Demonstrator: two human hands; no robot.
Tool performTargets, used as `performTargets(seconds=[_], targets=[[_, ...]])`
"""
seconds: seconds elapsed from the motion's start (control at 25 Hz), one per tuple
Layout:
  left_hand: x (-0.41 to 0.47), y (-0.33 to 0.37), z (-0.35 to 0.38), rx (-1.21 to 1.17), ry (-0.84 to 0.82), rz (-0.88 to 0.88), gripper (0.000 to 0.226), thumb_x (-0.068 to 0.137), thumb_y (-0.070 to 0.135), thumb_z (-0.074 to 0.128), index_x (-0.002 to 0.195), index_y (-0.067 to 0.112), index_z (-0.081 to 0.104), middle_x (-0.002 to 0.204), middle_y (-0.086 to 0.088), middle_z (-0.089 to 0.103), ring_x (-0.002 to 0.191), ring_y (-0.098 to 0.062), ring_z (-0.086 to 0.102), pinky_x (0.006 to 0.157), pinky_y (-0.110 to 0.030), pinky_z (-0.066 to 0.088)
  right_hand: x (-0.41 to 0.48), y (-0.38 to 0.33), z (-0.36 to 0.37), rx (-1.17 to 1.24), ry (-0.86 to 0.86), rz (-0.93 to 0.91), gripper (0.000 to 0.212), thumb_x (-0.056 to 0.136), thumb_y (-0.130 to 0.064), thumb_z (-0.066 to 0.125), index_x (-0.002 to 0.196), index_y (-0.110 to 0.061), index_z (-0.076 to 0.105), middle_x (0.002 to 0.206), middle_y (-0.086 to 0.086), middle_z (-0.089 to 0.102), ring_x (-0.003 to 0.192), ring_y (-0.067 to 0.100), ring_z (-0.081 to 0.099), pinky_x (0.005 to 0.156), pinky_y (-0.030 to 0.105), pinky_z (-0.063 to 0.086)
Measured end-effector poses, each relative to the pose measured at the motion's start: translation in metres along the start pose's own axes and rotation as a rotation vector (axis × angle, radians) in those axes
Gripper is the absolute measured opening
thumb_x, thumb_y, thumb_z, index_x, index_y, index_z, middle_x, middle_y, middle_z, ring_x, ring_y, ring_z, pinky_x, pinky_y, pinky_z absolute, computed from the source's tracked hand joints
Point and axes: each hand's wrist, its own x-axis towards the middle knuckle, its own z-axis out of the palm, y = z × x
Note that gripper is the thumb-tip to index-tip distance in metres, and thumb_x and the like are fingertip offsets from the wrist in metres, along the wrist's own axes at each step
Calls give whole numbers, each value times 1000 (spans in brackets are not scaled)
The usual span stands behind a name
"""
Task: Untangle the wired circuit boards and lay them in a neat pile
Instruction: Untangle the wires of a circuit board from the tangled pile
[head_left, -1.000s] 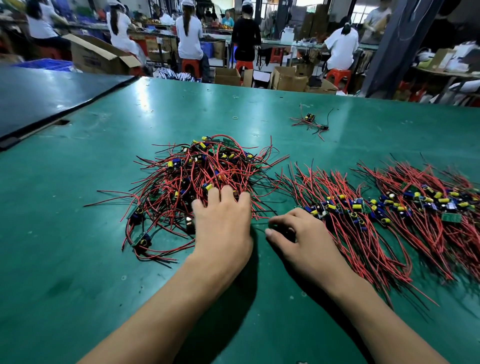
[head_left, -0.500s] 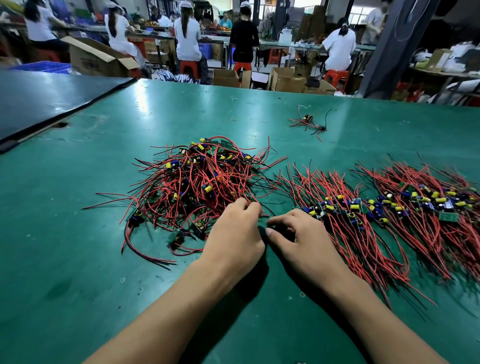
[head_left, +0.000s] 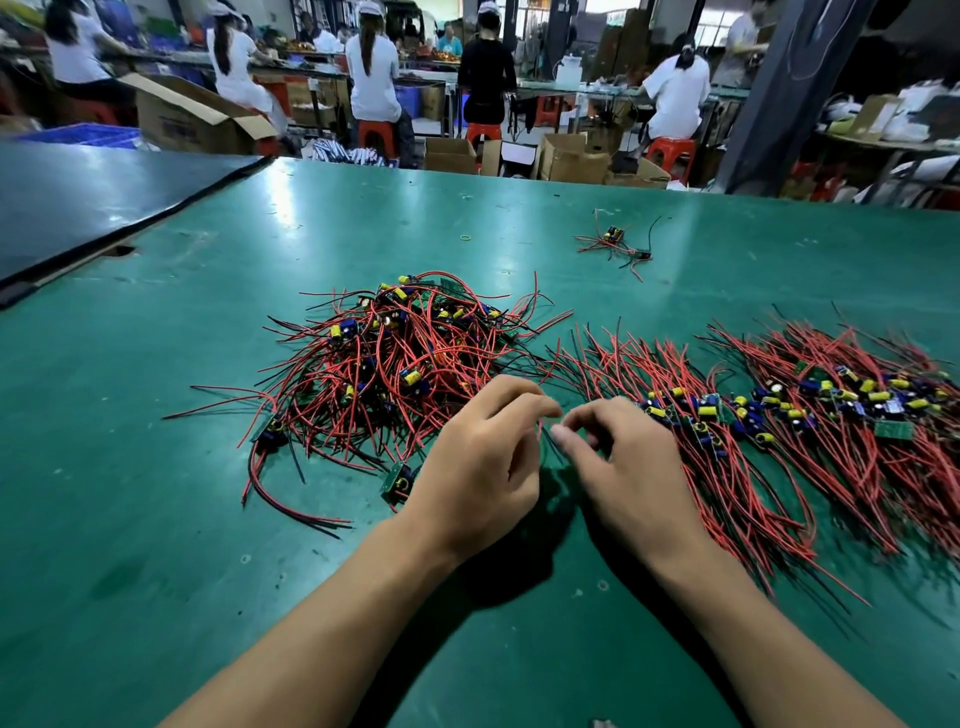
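1. Bright, even light falls from overhead. The glossy green tabletop (head_left: 156, 467) throws back pale streaks of glare near its far edge.
2. Soft, dark shadows pool on the table under and between the left hand (head_left: 478, 467) and the right hand (head_left: 628, 473), and trail beside both forearms.
3. The tangled heap of red and black wires (head_left: 395, 374) is sharp, with single strands easy to tell apart.
4. The seated workers in white shirts (head_left: 371, 78) look softer and slightly smeared. The window at the top right (head_left: 722, 15) is blown out to white.
5. Wide-angle distortion bows the table's far edge and stretches the forearms towards the bottom corners.
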Motion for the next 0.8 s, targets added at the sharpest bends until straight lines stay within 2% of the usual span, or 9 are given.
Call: performTargets(seconds=[0.12, 0.2, 0.28, 0.36, 0.48, 0.56, 0.68, 0.8], targets=[[2, -7, -4, 109, 84, -80, 26, 78, -5, 59, 99, 5, 69, 99, -7, 63, 93, -23, 60, 83, -32, 50, 6, 4, -9, 225, 193, 150, 13, 92, -26, 71, 82, -23, 64, 73, -9, 59, 64, 3, 51, 63, 19, 42], [2, -14, -5, 146, 71, -166, 27, 77, -1, 60, 100, 7, 68, 96, -4, 61, 89, -22, 58, 80, -35, 50, 9, 2, -15, 348, 248, 161, 11, 94, -25, 69, 85, -21, 64, 71, -10, 58, 62, 1, 49, 63, 16, 42], [1, -16, -4, 117, 15, -223, 24, 79, 2, 63, 101, 9, 65, 91, 0, 62, 82, -18, 58, 77, -36, 50, 12, -3, -19, 556, 228, 166, 7, 93, -22, 70, 88, -21, 65, 73, -13, 59, 64, 1, 49, 62, 14, 42], [-1, -14, 2, 49, -16, -295, 15, 85, 10, 67, 100, 12, 65, 85, 3, 67, 74, -15, 61, 75, -33, 52, 14, -7, -23, 799, 146, 222, 7, 86, -26, 72, 87, -23, 66, 71, -14, 58, 60, 1, 46, 55, 13, 39], [3, -10, 7, -303, 25, -593, 8, 95, 18, 61, 100, 15, 67, 82, 0, 72, 70, -14, 67, 69, -30, 56, 16, -7, -28, 995, -17, 316, 10, 72, -33, 76, 78, -26, 72, 70, -10, 60, 58, 4, 44, 50, 15, 34], [8, -10, 7, -616, 8, -803, 10, 98, 15, 56, 102, 14, 66, 91, -8, 74, 71, -13, 67, 66, -27, 57, 16, -5, -29, 1063, -124, 347, 13, 66, -34, 80, 76, -27, 75, 75, -4, 66, 62, 6, 50, 53, 16, 38], [10, -8, 7, -823, -77, -899, 16, 92, -2, 60, 107, 2, 66, 104, -18, 72, 84, -17, 70, 74, -25, 59, 15, -4, -27, 1116, -203, 347, 16, 67, -34, 85, 78, -25, 76, 81, -1, 70, 68, 8, 59, 56, 17, 45], [10, -5, 7, -918, -90, -913, 20, 89, -9, 59, 107, -5, 67, 102, -19, 71, 81, -18, 71, 75, -24, 59, 16, -2, -26, 1093, -187, 324, 34, 58, -46, 93, 81, -27, 77, 82, -6, 68, 72, 5, 59, 58, 16, 45]])
